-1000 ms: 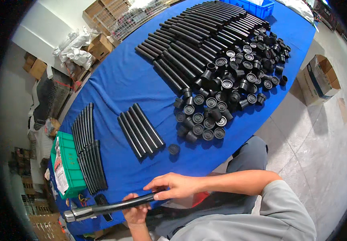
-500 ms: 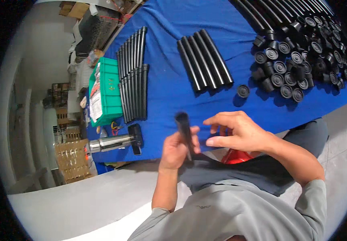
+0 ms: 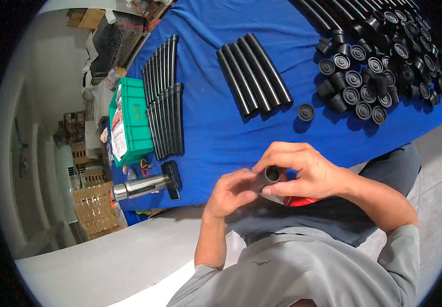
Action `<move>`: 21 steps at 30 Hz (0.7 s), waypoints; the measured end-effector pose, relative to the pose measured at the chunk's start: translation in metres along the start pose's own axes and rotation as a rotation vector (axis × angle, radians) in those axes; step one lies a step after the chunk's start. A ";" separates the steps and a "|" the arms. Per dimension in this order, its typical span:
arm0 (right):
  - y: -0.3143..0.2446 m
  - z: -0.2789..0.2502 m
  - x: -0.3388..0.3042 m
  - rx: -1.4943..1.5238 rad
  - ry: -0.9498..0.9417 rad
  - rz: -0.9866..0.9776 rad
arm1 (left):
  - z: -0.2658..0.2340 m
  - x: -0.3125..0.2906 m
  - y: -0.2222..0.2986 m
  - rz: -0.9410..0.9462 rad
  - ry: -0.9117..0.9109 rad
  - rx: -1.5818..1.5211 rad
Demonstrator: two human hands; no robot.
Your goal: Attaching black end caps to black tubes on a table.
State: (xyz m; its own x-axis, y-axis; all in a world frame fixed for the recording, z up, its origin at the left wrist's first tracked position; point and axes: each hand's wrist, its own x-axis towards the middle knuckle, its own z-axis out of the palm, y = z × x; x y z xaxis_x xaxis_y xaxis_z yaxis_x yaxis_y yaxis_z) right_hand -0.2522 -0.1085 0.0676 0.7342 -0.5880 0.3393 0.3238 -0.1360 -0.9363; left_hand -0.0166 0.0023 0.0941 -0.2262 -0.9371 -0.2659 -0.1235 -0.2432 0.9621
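Observation:
A black tube (image 3: 265, 179) is held between my hands in front of my lap, its hollow end tipped up toward me. My left hand (image 3: 231, 191) closes round the tube's left side. From the right, the thumb and fingers of my right hand (image 3: 307, 169) curl about its open end. Beyond them a row of bare black tubes (image 3: 254, 74) lies side by side on the blue cloth (image 3: 200, 128). A single round black rubber cap (image 3: 306, 112) sits near that row, and a heap of similar caps (image 3: 353, 95) spreads to the right.
At the left, capped tubes (image 3: 165, 120) lie in two rows beside a green crate (image 3: 138, 117). A steel flask (image 3: 141, 187) and a black phone-like object (image 3: 171, 180) are near the table's left edge. More long tubes (image 3: 328, 18) lie at the far right.
The tube, earlier upright and blurred in my left hand, has shifted right and tipped its open end toward me. My right hand, previously apart with fingers spread, has closed on it.

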 end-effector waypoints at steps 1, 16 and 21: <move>0.002 0.000 0.001 -0.004 -0.007 -0.001 | 0.001 0.005 0.005 0.109 0.049 0.220; 0.019 0.011 0.000 0.465 0.239 0.338 | 0.047 0.050 -0.033 0.314 0.215 -0.854; -0.005 -0.022 0.003 -0.997 0.301 -0.101 | 0.018 0.067 -0.070 0.367 0.212 -0.880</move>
State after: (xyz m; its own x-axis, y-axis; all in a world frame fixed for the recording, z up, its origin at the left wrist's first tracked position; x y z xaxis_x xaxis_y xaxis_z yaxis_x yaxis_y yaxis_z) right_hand -0.2650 -0.1274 0.0708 0.5082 -0.6928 0.5116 -0.3643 -0.7112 -0.6012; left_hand -0.0402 -0.0388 0.0078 0.0825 -0.9966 -0.0074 0.7048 0.0531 0.7074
